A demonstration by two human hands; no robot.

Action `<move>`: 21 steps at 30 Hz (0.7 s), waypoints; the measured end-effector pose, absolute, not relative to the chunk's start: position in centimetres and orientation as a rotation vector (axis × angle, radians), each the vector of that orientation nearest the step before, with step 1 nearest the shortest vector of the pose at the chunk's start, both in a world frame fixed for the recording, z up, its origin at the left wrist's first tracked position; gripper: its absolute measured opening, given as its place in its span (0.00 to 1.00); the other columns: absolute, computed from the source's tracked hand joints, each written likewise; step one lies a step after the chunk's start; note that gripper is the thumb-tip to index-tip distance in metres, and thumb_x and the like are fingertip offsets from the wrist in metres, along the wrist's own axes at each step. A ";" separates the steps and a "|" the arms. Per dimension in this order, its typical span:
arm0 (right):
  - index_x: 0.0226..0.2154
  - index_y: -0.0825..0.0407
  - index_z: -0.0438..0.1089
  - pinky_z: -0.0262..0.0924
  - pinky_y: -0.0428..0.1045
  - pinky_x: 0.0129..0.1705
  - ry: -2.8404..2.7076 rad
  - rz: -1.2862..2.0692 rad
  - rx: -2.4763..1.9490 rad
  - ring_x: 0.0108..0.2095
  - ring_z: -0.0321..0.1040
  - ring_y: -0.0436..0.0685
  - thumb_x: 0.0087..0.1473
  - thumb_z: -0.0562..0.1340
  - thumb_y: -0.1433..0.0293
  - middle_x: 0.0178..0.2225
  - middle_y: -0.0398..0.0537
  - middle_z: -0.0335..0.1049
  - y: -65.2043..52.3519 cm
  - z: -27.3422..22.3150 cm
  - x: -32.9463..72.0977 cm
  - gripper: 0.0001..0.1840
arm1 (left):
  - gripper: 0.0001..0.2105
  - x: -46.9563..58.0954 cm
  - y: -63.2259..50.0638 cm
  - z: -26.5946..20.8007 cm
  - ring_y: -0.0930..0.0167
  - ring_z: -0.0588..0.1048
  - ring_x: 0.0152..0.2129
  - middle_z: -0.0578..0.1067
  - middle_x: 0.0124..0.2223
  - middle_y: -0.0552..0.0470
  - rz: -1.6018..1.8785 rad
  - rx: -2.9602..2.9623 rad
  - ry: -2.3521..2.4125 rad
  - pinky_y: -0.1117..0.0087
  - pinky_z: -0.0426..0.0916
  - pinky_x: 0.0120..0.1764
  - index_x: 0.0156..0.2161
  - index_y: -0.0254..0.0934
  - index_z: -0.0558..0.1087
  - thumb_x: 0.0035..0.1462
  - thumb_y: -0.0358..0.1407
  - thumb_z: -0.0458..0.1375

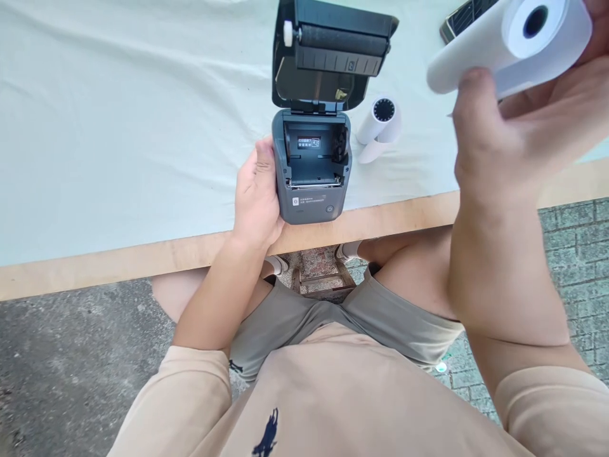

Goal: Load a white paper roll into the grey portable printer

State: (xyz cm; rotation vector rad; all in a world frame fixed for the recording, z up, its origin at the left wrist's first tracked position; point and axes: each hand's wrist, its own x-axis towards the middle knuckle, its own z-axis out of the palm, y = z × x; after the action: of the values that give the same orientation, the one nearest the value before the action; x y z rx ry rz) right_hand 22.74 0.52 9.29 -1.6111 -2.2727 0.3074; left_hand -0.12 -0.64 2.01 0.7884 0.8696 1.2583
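At the near edge of a cloth-covered, wood-rimmed table [118, 265], a dark grey, box-shaped plastic printer [313, 212] is gripped by the left hand [257, 193], its thumb laid along the side wall and its other fingers mostly hidden; by this sidelong hold the mouth appears to be left unobstructed. Beyond those fingers, a glossy black hinged lid [304, 86] with a black roller [342, 39] is tipped back, so that the paper compartment [311, 168] is exposed. Well to their right, a thick white paper roll [469, 47] is grasped by the right hand [516, 136], the thumb pressed to its near side, probably so that the loose outer layer is restrained. Between the hands, touched by neither, a slim white paper roll [373, 124] is placed just beside the printer, within apparent reach. Past the right thumb, a dark ribbed object [466, 20] is partly covered by the held roll. Whether the printer's weight is borne by table or fingers cannot be told.
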 end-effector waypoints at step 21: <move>0.30 0.45 0.65 0.54 0.55 0.41 -2.277 -0.210 -1.251 0.36 0.71 0.54 0.58 0.52 0.75 0.38 0.35 0.78 -1.5 7.5 15.5 0.11 | 0.20 -0.1 -0.8 2.0 0.70 0.78 0.39 0.76 0.35 0.53 1.300 0.770 0.857 0.68 0.73 0.45 0.39 0.40 0.76 0.65 0.53 0.51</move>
State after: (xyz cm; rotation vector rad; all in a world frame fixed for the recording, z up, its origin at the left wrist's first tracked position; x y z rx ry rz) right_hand 15.55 -1.46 7.52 -1.2514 -2.2769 -0.2098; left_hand -0.10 -0.83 1.98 0.7704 0.8569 1.3000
